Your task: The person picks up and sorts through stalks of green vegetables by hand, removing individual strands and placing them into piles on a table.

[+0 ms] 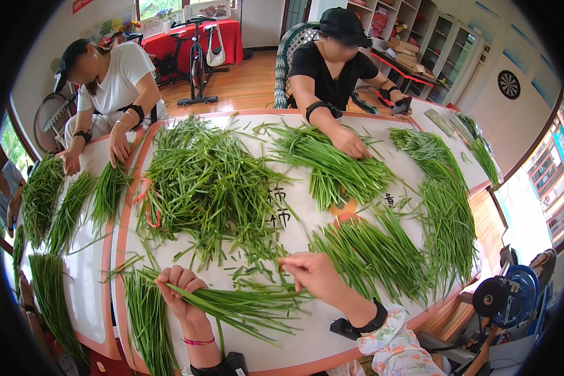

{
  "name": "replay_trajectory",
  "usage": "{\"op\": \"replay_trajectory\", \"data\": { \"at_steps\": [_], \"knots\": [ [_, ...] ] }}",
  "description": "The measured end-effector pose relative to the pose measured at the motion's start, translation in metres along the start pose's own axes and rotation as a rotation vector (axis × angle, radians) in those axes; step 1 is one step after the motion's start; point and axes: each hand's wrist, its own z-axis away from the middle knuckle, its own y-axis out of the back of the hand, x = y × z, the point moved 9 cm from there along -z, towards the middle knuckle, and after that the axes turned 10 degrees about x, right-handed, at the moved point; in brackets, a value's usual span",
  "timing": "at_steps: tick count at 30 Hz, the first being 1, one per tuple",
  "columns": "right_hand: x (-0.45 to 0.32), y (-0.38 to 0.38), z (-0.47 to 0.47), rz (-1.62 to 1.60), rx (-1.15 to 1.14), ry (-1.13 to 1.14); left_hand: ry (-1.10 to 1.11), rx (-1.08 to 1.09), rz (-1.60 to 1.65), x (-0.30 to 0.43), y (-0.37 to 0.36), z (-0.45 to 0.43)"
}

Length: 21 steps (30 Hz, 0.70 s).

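My left hand point(181, 287) is closed around a bunch of green garlic chives point(244, 304), whose loose ends fan out to the right over the table. My right hand point(317, 278) hovers just above those ends, thumb and fingers drawn together. Whether a small piece is pinched there is too blurred to tell. A neat bundle of chives point(146, 315) lies beside my left wrist, at the near table edge. Beyond my hands, short cut pieces point(251, 271) are scattered in front of a large tangled heap of chives point(202, 181). Right of my right hand, more chives point(380, 254) lie in a row.
Across the white table point(282, 348), a person in black point(331, 70) touches another chive pile point(343, 164). At the far left, a person in white point(122, 70) handles a bunch point(110, 188). Long chives point(446, 211) line the right side. Exercise equipment point(507, 296) stands at lower right.
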Motion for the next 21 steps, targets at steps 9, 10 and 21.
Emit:
{"op": "replay_trajectory", "data": {
  "at_steps": [9,10,21],
  "knots": [
    [-0.010,0.047,-0.017,0.794,0.212,0.202,0.140,-0.164,-0.157,-0.013,-0.012,0.011],
    [-0.007,0.064,-0.021,0.843,0.294,0.233,0.155,-0.153,-0.183,-0.017,-0.010,0.011],
    [0.045,0.092,-0.038,1.014,0.063,-0.024,0.215,-0.090,-0.398,-0.027,0.004,0.008]
  ]
}}
